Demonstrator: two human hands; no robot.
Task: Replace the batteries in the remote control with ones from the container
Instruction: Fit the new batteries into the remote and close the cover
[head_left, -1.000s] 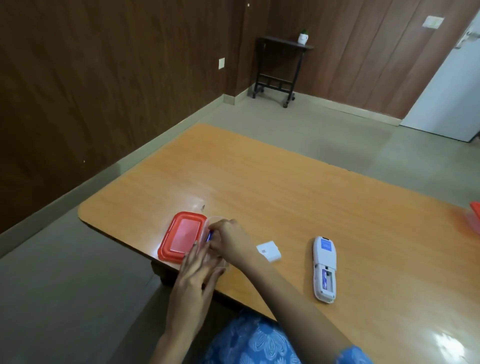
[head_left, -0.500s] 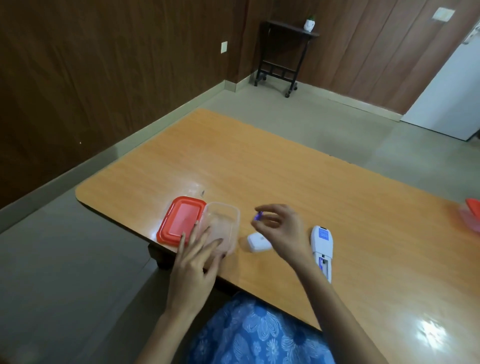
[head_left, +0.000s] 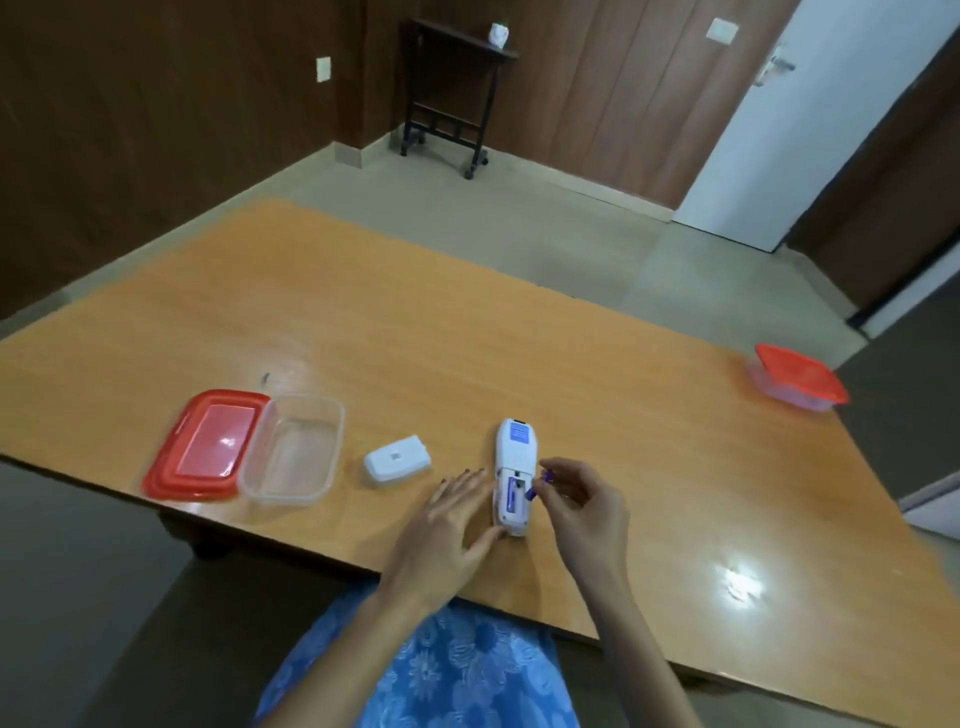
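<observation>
On the orange wooden bench (head_left: 623, 389), the clear plastic container (head_left: 293, 449) sits left of the white remote control (head_left: 514, 441) (its back open); my left hand (head_left: 447, 525) lies flat against it, fingers (head_left: 470, 486) straight, my right hand (head_left: 582, 514) pinching a small purple battery (head_left: 540, 483) beside its compartment

Room: dark wood-panelled walls (head_left: 130, 130) with pale skirting (head_left: 348, 156) and a grey-beige floor (head_left: 519, 218). A white socket plate (head_left: 323, 69) sits on the left wall, and a switch plate (head_left: 722, 30) on the far wall beside a white door (head_left: 810, 130). Furniture: a narrow black side table (head_left: 447, 104) in the far corner carries a small white pot (head_left: 500, 35); a large glossy orange-brown table (head_left: 467, 338) fills the foreground, with a bright glare patch (head_left: 737, 582) near its right front.
</observation>
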